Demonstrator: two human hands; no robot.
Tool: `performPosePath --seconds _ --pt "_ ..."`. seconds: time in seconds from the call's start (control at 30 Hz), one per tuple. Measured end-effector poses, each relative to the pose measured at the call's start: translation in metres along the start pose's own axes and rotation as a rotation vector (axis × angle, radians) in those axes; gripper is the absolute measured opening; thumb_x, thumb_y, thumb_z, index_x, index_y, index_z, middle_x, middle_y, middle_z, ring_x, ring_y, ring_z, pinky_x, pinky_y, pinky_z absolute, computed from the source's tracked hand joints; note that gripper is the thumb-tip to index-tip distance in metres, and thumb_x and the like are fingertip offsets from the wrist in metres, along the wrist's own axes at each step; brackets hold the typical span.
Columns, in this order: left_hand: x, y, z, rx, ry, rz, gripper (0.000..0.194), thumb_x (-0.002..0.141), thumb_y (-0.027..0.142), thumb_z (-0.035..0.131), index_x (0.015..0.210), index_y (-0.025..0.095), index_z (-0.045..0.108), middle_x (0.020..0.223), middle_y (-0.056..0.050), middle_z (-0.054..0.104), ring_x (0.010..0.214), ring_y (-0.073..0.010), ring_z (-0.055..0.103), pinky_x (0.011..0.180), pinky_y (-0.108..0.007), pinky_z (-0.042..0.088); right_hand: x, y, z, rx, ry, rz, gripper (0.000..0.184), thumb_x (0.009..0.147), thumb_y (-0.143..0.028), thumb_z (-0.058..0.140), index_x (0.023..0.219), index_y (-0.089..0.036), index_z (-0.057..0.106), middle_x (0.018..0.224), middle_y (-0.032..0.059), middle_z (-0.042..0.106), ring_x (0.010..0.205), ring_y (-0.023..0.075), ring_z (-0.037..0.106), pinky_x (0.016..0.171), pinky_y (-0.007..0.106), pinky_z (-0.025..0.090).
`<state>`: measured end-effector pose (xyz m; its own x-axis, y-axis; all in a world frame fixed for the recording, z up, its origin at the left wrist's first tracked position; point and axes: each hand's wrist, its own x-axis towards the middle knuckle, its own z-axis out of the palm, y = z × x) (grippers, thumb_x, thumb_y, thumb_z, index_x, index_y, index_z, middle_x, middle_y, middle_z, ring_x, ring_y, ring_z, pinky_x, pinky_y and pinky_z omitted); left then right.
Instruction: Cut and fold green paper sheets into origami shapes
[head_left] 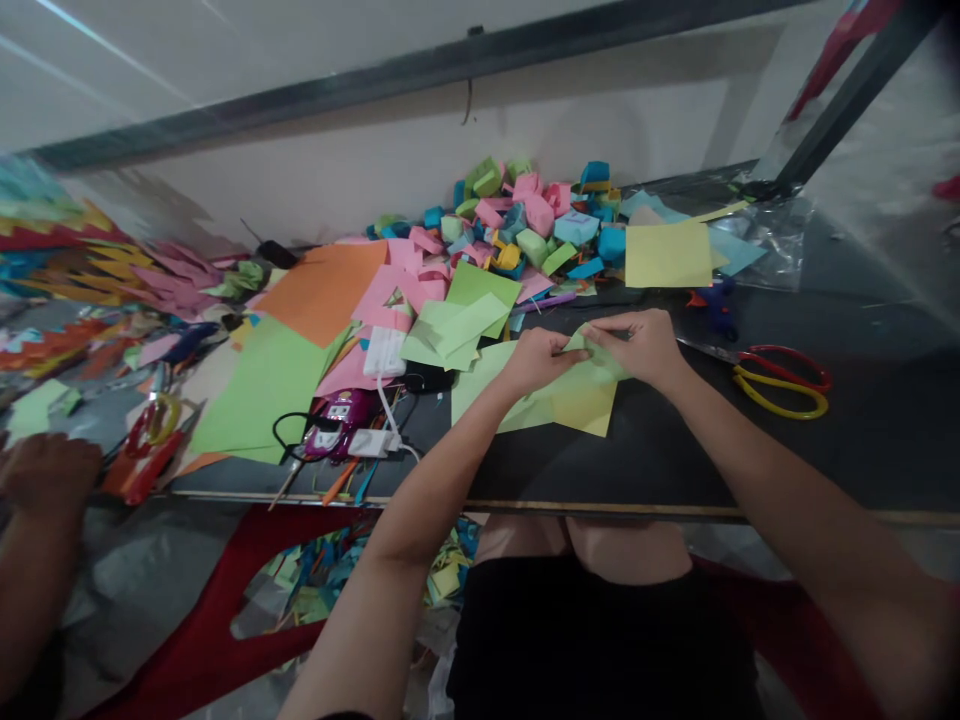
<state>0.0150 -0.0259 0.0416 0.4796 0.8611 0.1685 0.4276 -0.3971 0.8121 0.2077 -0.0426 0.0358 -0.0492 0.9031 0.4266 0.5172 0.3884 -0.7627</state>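
Both my hands meet over a light green paper sheet point(577, 395) lying on the dark table point(675, 460). My left hand point(536, 360) pinches the sheet's upper fold from the left. From the right, my right hand point(641, 345) pinches the same fold, fingers closed on the paper. More green sheets point(457, 325) lie just left of my hands.
A heap of folded coloured paper pieces point(525, 220) sits at the back by the wall. Red and yellow scissors point(784, 380) lie to the right. A yellow sheet point(667, 255), an orange sheet point(326, 285), a charger with cables point(367, 440) and another person's hand point(45, 475) at far left are present.
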Motion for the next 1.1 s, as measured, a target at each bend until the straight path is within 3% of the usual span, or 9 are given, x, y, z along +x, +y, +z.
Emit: performPosePath --seconds 0.1,0.2,0.27,0.3,0.4,0.5,0.6,0.8,1.1 --pt "0.002 -0.006 0.000 -0.027 0.107 -0.037 0.069 0.080 0.046 0.078 0.048 0.021 0.022 0.053 0.006 0.016 0.055 -0.0098 0.015 0.056 -0.032 0.009 -0.002 -0.001 0.001 -0.200 0.092 -0.050 0.025 0.089 -0.047 0.074 0.098 -0.026 0.085 0.100 0.0074 0.083 0.104 0.0330 0.077 0.099 0.048 0.056" --pt "0.004 -0.014 0.000 -0.077 0.300 -0.076 0.068 0.079 0.043 0.079 0.048 0.022 0.022 0.053 0.006 0.015 0.055 -0.0096 0.015 0.055 -0.032 0.009 -0.002 0.004 0.003 -0.365 0.232 -0.037 0.061 0.083 -0.059 0.077 0.133 -0.024 0.072 0.141 0.0148 0.069 0.140 0.0402 0.056 0.117 0.057 0.042" --pt "0.005 -0.018 0.000 -0.129 0.439 -0.109 0.066 0.080 0.045 0.078 0.049 0.022 0.024 0.053 0.006 0.016 0.055 -0.0094 0.016 0.055 -0.030 0.010 -0.001 0.010 0.006 -0.307 0.303 0.022 0.086 0.076 -0.069 0.079 0.147 -0.024 0.059 0.159 0.0168 0.052 0.152 0.0420 0.041 0.119 0.061 0.039" --pt "0.005 -0.019 0.001 -0.164 0.495 -0.124 0.065 0.082 0.047 0.077 0.049 0.022 0.027 0.053 0.006 0.018 0.055 -0.0093 0.017 0.054 -0.030 0.011 0.000 0.012 0.009 -0.200 0.312 0.065 0.093 0.074 -0.073 0.079 0.149 -0.024 0.055 0.161 0.0170 0.050 0.151 0.0415 0.042 0.117 0.061 0.042" --pt "0.003 -0.019 0.008 -0.281 0.581 -0.146 0.058 0.084 0.052 0.076 0.052 0.021 0.037 0.053 0.006 0.025 0.054 -0.0088 0.022 0.052 -0.028 0.016 0.002 0.013 0.021 0.359 0.156 0.245 0.089 0.068 -0.078 0.079 0.138 -0.026 0.063 0.145 0.0148 0.065 0.132 0.0363 0.063 0.106 0.056 0.055" --pt "-0.001 -0.015 0.016 -0.349 0.586 -0.152 0.052 0.085 0.050 0.076 0.056 0.020 0.045 0.053 0.006 0.033 0.054 -0.0088 0.028 0.051 -0.026 0.022 -0.001 0.005 0.030 0.741 -0.017 0.380 0.070 0.057 -0.073 0.088 0.104 -0.023 0.075 0.112 0.0101 0.080 0.105 0.0312 0.076 0.100 0.052 0.061" --pt "-0.002 -0.014 0.021 -0.369 0.591 -0.173 0.051 0.087 0.049 0.075 0.056 0.020 0.047 0.054 0.005 0.036 0.055 -0.0088 0.031 0.051 -0.025 0.026 -0.004 -0.004 0.030 0.763 0.012 0.409 0.054 0.054 -0.063 0.094 0.084 -0.022 0.077 0.093 0.0073 0.082 0.091 0.0284 0.078 0.096 0.050 0.063" --pt "0.000 -0.014 0.019 -0.350 0.611 -0.140 0.069 0.082 0.059 0.077 0.054 0.021 0.026 0.054 0.007 0.020 0.053 -0.0075 0.019 0.049 -0.026 0.016 0.000 -0.002 0.022 0.745 0.107 0.407 0.055 0.048 -0.070 0.094 0.072 -0.023 0.077 0.078 0.0042 0.079 0.081 0.0274 0.078 0.086 0.049 0.066" --pt "0.001 -0.009 0.014 -0.321 0.565 -0.115 0.079 0.074 0.070 0.078 0.054 0.022 0.019 0.055 0.006 0.015 0.054 -0.0074 0.015 0.049 -0.028 0.013 0.014 0.026 0.003 0.619 0.266 0.320 0.053 0.055 -0.076 0.088 0.077 -0.029 0.078 0.083 0.0033 0.079 0.088 0.0287 0.078 0.075 0.046 0.067"
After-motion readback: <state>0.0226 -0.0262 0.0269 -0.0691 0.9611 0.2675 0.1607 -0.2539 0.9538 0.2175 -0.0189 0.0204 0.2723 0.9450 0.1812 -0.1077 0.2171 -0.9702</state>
